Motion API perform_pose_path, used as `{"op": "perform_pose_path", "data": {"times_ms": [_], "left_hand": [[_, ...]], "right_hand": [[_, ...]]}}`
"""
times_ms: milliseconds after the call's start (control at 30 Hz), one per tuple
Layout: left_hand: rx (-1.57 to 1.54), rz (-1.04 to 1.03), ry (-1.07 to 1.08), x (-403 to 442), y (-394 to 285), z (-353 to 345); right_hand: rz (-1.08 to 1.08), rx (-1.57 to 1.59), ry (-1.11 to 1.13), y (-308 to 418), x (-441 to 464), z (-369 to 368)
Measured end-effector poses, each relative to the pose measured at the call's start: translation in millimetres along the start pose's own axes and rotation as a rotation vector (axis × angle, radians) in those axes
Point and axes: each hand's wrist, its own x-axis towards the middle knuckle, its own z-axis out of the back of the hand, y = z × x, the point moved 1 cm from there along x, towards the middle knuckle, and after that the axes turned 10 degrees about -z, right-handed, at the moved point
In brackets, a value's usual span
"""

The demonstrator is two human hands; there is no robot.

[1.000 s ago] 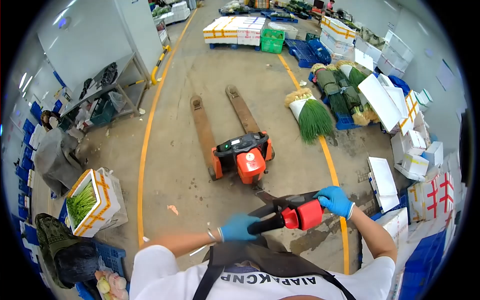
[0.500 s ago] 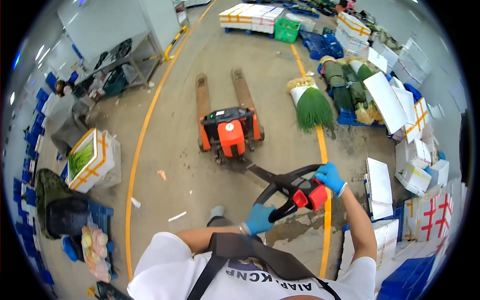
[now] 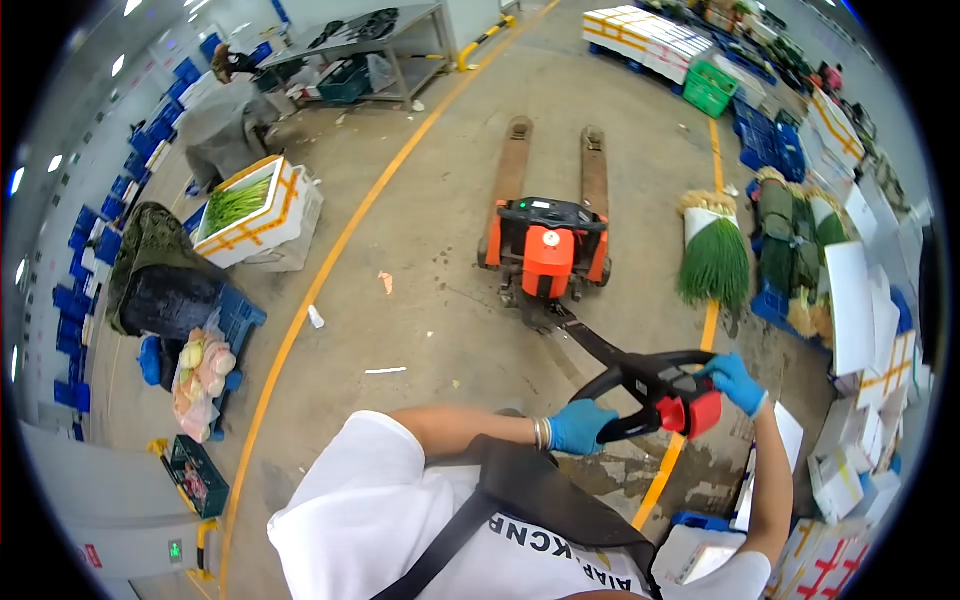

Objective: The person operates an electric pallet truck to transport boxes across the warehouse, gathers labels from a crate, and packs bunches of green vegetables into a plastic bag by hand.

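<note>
Left hand (image 3: 583, 428) and right hand (image 3: 738, 383) grip the tiller handle (image 3: 645, 378), lower right; the orange pallet truck (image 3: 548, 265) stands at centre. Swung too wide, it could crush the scallion bundle (image 3: 714, 262) at right.

Produce warehouse, pallet jack (image 3: 548, 268), yellow floor lines (image 3: 660, 480), bundled greens (image 3: 714, 262), seemingly foam boxes (image 3: 838, 485)

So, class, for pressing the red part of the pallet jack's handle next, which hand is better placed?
Probably the right hand: it is on the handle, close beside the red part. The left hand is at the handle's opposite side, farther away.
</note>
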Motion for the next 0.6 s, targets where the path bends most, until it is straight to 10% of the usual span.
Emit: {"op": "perform_pose_path", "data": {"times_ms": [600], "left_hand": [[-0.060, 0.038, -0.055, 58, -18, -17]], "right_hand": [[0.075, -0.133, -0.019, -60, 17, 35]]}}
